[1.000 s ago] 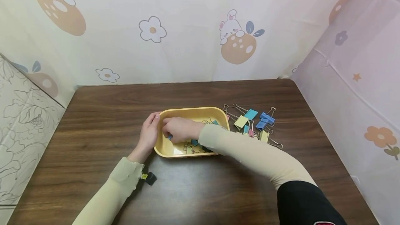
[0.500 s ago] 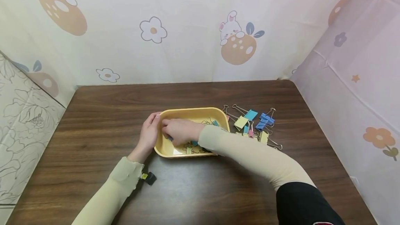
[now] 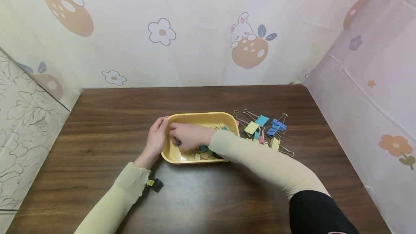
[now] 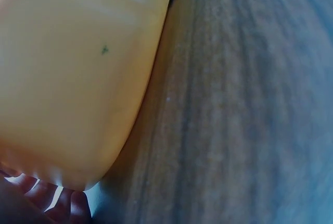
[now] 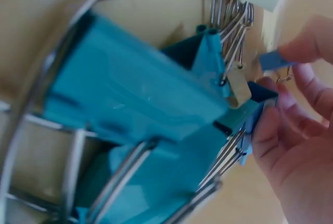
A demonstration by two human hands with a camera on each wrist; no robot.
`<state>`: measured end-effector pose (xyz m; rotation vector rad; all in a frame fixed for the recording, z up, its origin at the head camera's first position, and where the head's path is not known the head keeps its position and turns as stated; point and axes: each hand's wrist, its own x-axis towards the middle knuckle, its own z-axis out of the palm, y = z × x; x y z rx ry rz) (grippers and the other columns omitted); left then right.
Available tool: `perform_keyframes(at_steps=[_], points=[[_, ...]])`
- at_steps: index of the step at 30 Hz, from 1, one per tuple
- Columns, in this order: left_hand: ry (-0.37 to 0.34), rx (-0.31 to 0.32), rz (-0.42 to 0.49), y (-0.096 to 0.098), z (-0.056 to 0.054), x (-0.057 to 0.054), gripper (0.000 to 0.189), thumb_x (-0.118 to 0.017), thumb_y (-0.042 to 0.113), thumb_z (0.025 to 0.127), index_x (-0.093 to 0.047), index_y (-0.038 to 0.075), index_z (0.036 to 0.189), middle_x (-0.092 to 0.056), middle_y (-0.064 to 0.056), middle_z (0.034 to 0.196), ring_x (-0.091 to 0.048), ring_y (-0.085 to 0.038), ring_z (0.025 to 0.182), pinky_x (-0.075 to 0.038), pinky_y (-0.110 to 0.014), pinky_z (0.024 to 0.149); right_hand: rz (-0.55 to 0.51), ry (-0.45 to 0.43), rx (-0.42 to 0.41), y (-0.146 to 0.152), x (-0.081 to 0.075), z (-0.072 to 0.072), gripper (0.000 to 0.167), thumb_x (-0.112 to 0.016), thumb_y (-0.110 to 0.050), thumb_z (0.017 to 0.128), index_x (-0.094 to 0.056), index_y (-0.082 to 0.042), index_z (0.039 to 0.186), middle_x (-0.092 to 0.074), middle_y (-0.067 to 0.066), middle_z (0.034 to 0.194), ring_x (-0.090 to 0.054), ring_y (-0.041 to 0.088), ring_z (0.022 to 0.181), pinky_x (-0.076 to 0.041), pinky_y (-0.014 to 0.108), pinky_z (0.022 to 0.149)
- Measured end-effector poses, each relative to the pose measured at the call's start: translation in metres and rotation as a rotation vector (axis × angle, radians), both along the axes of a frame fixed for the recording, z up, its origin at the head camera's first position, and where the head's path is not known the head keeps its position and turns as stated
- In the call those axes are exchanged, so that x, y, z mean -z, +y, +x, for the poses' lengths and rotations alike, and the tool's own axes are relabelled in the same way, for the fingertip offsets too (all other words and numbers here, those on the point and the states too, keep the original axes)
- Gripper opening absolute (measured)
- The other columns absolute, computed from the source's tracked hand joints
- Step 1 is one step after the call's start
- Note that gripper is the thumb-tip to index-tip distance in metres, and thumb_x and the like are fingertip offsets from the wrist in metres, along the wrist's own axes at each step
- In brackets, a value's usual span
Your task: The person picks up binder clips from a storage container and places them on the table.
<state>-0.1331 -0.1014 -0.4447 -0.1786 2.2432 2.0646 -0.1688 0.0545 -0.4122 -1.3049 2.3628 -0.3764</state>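
A yellow plastic tray (image 3: 202, 113) sits mid-table with binder clips in it. My left hand (image 3: 155, 139) grips its left end; in the left wrist view the fingers (image 4: 62, 203) curl around the tray's outer wall. Inside the tray, my right hand (image 3: 190, 135) reaches to the left end and pinches a small blue binder clip (image 5: 273, 60) in its fingertips. A darker blue clip (image 5: 256, 113) lies right by the other fingers. Large teal clips (image 5: 130, 86) fill the right wrist view's foreground, with pink and pale green clips behind. The right forearm hides the tray's right part.
Larger binder clips lie loose to the right of the tray, among them a yellow one (image 3: 251, 128), a teal one (image 3: 261, 120) and blue ones (image 3: 275, 127). A small black object (image 3: 157, 185) is beside the left cuff. A patterned curtain (image 3: 195, 53) borders the table.
My right hand's fingers have shifted slightly around the blue clip at the tray's left end. The left hand and the tray stay in place.
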Motion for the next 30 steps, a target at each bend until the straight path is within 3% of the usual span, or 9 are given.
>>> perform_keyframes(at_steps=[5,11,17,22,30], points=[[0.005,0.003,0.001,0.000,-0.001,0.001,0.038,-0.039,0.027,0.108,-0.058,0.000,0.129,-0.058,-0.017,0.128,-0.054,-0.024,0.109,-0.043,-0.029,0.091,-0.124,-0.124,0.027,0.008,-0.001,-0.003,0.020,-0.075,-0.005,0.074,-0.061,-0.014,0.086,-0.051,-0.002,0.096,-0.052,0.010,0.083,-0.045,0.018,0.069],[0.007,0.001,-0.014,0.001,0.000,0.002,0.039,-0.039,0.028,0.108,-0.059,0.001,0.129,-0.059,-0.016,0.127,-0.056,-0.023,0.108,-0.045,-0.027,0.089,-0.227,-0.237,0.066,0.020,-0.011,-0.005,0.021,-0.074,-0.004,0.077,-0.062,-0.014,0.090,-0.062,-0.003,0.099,-0.061,0.009,0.089,-0.051,0.021,0.079],[0.005,-0.013,-0.018,0.001,-0.001,0.001,0.038,-0.040,0.029,0.108,-0.059,0.002,0.128,-0.061,-0.017,0.121,-0.058,-0.024,0.101,-0.049,-0.026,0.082,-0.344,-0.302,0.084,0.037,-0.031,-0.006,0.016,-0.070,-0.004,0.080,-0.064,-0.011,0.093,-0.066,0.005,0.113,-0.064,0.015,0.099,-0.053,0.030,0.088],[-0.010,-0.012,-0.021,0.001,-0.002,0.002,0.039,-0.040,0.030,0.108,-0.058,0.002,0.129,-0.059,-0.017,0.125,-0.057,-0.026,0.108,-0.046,-0.035,0.092,-0.480,-0.325,0.101,0.060,-0.052,-0.003,0.014,-0.069,-0.003,0.080,-0.066,-0.007,0.094,-0.065,0.010,0.117,-0.061,0.015,0.103,-0.052,0.036,0.093],[-0.018,-0.014,-0.019,0.001,-0.001,0.002,0.039,-0.040,0.029,0.109,-0.057,0.002,0.130,-0.058,-0.017,0.127,-0.053,-0.028,0.111,-0.041,-0.039,0.097,-0.602,-0.389,0.272,0.118,-0.063,0.003,0.017,-0.068,0.001,0.083,-0.067,-0.008,0.097,-0.061,0.016,0.127,-0.063,0.020,0.104,-0.055,0.035,0.086]])
